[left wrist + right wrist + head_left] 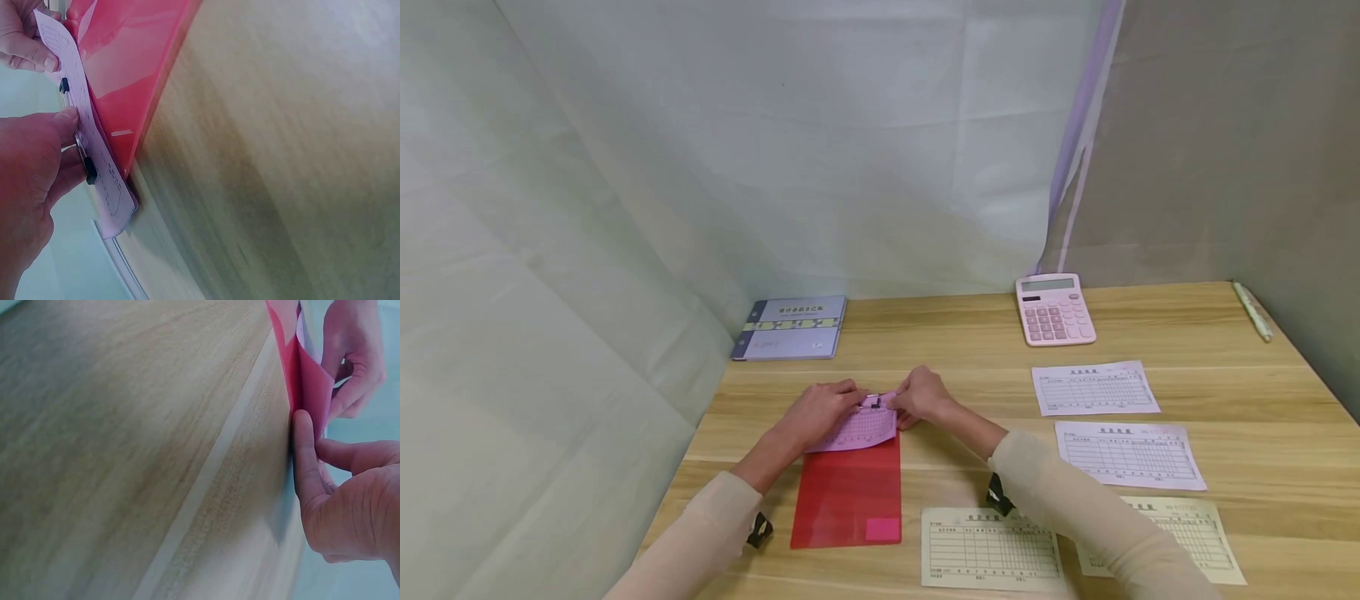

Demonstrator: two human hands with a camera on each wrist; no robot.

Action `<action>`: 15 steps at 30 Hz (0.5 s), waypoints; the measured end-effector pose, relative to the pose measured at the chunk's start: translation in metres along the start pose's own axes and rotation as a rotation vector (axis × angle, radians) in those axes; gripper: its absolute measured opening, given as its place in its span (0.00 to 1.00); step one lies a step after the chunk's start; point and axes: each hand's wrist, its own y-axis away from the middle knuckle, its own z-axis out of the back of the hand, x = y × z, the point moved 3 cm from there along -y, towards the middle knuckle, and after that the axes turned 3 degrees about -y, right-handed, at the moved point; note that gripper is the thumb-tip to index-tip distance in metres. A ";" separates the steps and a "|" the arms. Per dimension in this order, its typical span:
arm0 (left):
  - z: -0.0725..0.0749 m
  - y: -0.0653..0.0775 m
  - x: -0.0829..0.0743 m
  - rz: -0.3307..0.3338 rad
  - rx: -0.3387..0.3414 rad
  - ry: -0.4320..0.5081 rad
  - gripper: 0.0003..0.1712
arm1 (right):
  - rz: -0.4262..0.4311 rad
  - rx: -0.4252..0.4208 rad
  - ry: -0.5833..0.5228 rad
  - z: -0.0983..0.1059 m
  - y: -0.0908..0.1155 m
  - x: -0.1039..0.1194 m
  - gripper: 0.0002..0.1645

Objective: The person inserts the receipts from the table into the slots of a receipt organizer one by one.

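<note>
A red plastic clip folder (pixel 848 492) lies on the table, with a pink printed slip (pixel 861 432) over its top end. Across the slip's upper edge runs a wire clip (pixel 80 147) with black tips. My left hand (pixel 816 412) pinches this clip between thumb and fingers, as the left wrist view shows. At the top right corner, my right hand (pixel 353 500) grips the slip's edge against the folder, thumb on one side and fingers on the other. The slip bows upward off the red sheet.
Two pale slips (pixel 1096 388) and two yellowish slips (pixel 992 550) lie on the right, partly under my right sleeve. At the back are a blue account book (pixel 793 327), a pink calculator (pixel 1055 309) and a pen (pixel 1252 311). Curtains (pixel 865 150) hang behind the table.
</note>
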 end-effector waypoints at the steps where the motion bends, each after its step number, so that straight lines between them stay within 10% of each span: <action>1: 0.000 0.000 0.000 0.001 -0.001 0.001 0.17 | 0.003 -0.001 -0.006 0.000 0.000 0.000 0.04; 15: 0.001 0.000 0.000 0.013 0.006 0.003 0.17 | -0.017 0.006 -0.086 0.000 0.000 -0.005 0.04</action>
